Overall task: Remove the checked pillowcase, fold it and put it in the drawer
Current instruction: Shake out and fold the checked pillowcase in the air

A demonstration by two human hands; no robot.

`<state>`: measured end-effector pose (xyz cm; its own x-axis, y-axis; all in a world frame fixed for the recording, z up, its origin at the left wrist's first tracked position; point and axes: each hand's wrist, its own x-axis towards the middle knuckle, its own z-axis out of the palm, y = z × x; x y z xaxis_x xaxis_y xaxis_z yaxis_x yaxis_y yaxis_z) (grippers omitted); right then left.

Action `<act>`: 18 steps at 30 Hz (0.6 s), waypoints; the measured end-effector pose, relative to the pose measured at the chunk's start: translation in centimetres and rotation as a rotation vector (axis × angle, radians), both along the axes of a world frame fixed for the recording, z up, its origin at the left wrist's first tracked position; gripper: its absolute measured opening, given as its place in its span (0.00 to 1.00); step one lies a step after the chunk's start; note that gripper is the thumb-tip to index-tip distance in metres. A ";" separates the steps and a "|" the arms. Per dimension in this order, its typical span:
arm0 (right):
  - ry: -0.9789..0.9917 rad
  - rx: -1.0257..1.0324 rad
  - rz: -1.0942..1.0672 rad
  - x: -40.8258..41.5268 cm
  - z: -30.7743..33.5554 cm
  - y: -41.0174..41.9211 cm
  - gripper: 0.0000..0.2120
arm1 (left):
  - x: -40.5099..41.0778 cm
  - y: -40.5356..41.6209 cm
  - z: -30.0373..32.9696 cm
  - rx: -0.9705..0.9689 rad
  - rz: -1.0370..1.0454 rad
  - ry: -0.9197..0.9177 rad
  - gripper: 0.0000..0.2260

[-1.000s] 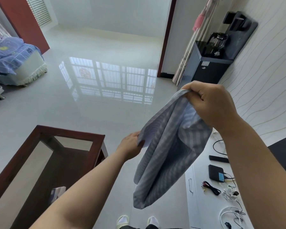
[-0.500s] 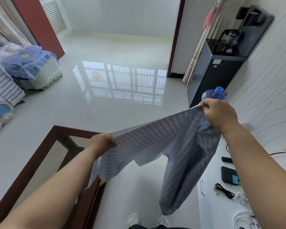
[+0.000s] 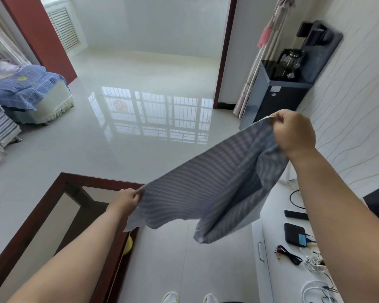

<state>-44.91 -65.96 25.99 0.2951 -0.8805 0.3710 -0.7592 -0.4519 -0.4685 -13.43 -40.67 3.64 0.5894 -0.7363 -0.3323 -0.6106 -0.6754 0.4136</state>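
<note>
The grey-blue checked pillowcase (image 3: pixel 206 189) hangs stretched in the air between my two hands, its lower part sagging above the floor. My left hand (image 3: pixel 127 201) pinches one corner low at centre, over the edge of the glass-topped table. My right hand (image 3: pixel 293 130) grips the opposite corner higher up at the right, fingers curled round the cloth. A white cabinet (image 3: pixel 271 215) with a drawer handle (image 3: pixel 259 251) stands at the lower right, under my right forearm.
A dark wood-framed glass coffee table (image 3: pixel 59 197) fills the lower left. On the white cabinet lie a black remote (image 3: pixel 295 214), a black box (image 3: pixel 294 234) and tangled cables (image 3: pixel 315 262). A black water dispenser (image 3: pixel 278 92) stands at the right wall. Bedding (image 3: pixel 24 88) sits far left. Shiny floor lies ahead.
My hands have drawn apart, spreading the bunched pillowcase out wide. The left hand moved down and left over the table edge; the lower hem has swung upward.
</note>
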 end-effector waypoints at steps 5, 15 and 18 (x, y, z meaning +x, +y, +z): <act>-0.050 -0.084 0.030 1.2 2.3 -0.2 0.12 | -1.9 -0.4 -1.8 -0.073 0.143 0.145 0.20; -0.070 -0.154 0.052 2.0 5.3 -0.6 0.12 | -3.7 -1.7 -2.2 -0.198 -0.044 -0.016 0.12; -0.107 -0.153 0.051 1.9 5.8 -0.3 0.12 | -3.4 -1.2 -3.2 -0.118 -0.015 -0.027 0.15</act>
<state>-42.97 -66.25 31.84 0.2901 -0.7960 0.5313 -0.6831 -0.5610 -0.4676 -16.79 -41.86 0.47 0.5860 -0.7780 -0.2266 -0.6322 -0.6139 0.4727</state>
